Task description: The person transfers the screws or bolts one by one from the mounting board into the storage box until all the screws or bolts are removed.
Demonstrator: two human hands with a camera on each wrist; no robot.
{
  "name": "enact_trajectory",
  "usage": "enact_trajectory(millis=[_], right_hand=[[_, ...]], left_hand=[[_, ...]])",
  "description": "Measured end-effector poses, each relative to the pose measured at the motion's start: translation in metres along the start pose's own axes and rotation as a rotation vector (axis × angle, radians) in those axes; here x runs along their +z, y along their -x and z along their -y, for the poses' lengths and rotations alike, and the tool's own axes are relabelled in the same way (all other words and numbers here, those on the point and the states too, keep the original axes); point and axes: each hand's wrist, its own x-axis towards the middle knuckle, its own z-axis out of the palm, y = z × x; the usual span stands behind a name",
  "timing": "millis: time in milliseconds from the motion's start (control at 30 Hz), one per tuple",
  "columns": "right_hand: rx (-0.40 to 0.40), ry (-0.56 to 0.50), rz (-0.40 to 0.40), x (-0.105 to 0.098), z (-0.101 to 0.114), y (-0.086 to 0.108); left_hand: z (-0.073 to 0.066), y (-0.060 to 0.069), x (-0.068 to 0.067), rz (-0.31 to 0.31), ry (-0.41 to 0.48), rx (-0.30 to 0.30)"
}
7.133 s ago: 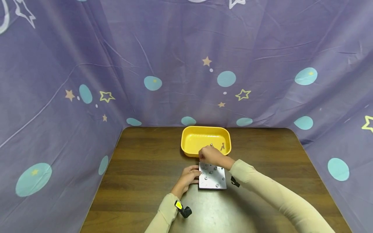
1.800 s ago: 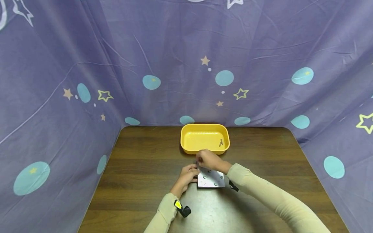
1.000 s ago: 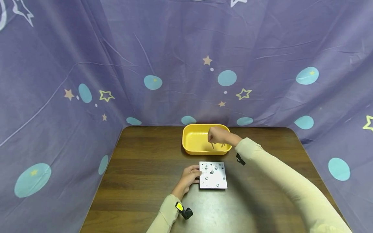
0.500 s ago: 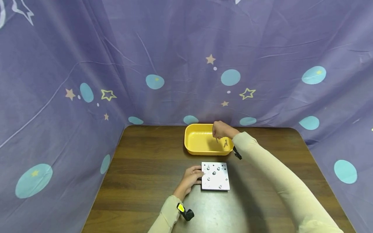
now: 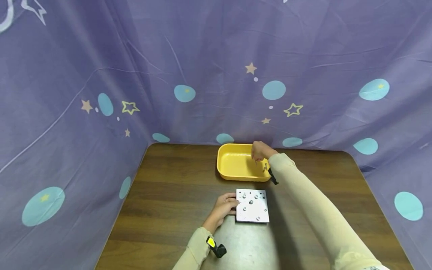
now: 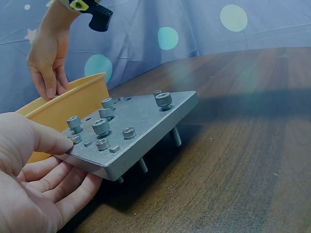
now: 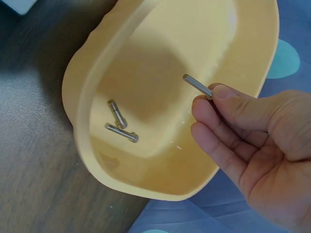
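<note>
My left hand [image 5: 223,207] grips the left edge of a square metal plate [image 5: 252,210], thumb on top and fingers beneath in the left wrist view. Several socket-head bolts [image 6: 101,127] stand in the plate, some with shanks poking out below. At the back, my right hand [image 5: 261,151] is over a yellow tub [image 5: 233,176]. Between thumb and fingertips it pinches a metal bolt [image 7: 197,85], whose shank points away from the hand; its head end is hidden. Two more bolts [image 7: 121,132] lie in the tub, close to each other.
The wooden table [image 5: 175,195] carries the plate in front of the tub. A purple curtain [image 5: 209,105] with stars and blue spots hangs behind and along both sides. Each wrist wears a black strap camera, such as the left one [image 5: 221,251].
My right hand has moved from the plate's far left corner back to the tub, a bolt in its fingers, then slightly right. My left hand has stayed on the plate.
</note>
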Motion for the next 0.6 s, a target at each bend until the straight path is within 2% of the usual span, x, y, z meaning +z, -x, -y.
enact_trajectory(millis=[200,433,600], right_hand=[[0.000,0.048,0.017,0.010,-0.005,-0.008],[-0.066,0.145,-0.003,0.020,-0.008,-0.013],[-0.042,0.153,-0.029,0.024,-0.008,-0.014]], left_hand=[[0.000,0.001,0.001,0.002,0.018,0.001],[0.000,0.001,0.000,0.012,0.019,-0.007],[0.000,0.001,0.000,0.006,0.011,-0.010]])
